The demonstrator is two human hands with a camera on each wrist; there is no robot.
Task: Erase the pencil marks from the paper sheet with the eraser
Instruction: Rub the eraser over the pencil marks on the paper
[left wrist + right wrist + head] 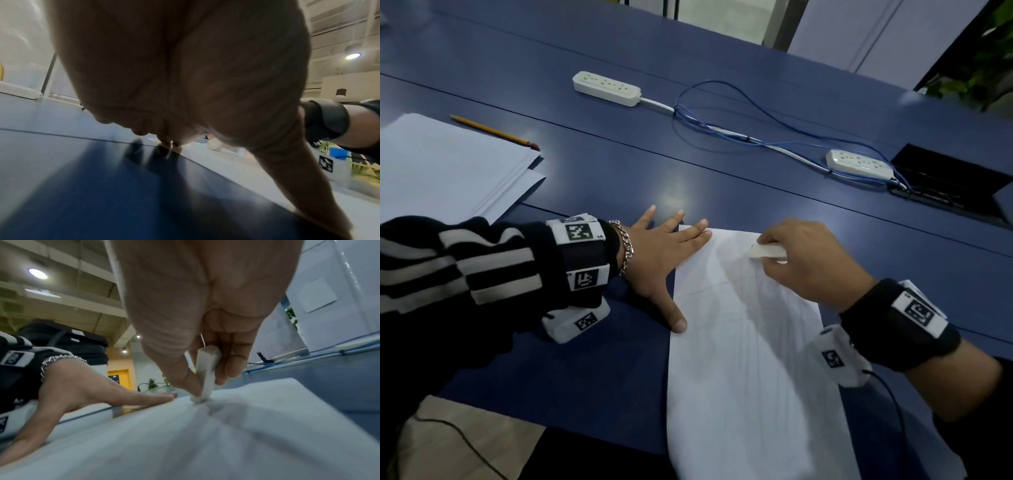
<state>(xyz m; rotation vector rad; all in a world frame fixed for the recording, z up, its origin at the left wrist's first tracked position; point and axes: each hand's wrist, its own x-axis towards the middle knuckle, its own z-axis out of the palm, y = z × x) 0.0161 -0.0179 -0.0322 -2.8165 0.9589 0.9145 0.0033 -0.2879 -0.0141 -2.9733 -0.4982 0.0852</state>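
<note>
Nearest, a white paper sheet (743, 359) lies at the blue tabletop's (592, 370) near edge. Left hand (661, 260) presses its left margin, fingers straight and spread. Right hand (808, 260) pinches a white eraser (767, 251), tip touching the sheet's far end. Farther left, a pencil (494, 132) rests beside stacked paper (445, 164).

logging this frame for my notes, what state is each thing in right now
white paper sheet: flat on the blue table, faint pencil marks still on it
white block eraser: tip down on the sheet
right hand: pinches the eraser
left hand: spread flat, fingertips and thumb on the sheet's edge
yellow pencil: lying unused by the white paper stack
two white power strips: nothing plugged in
</note>
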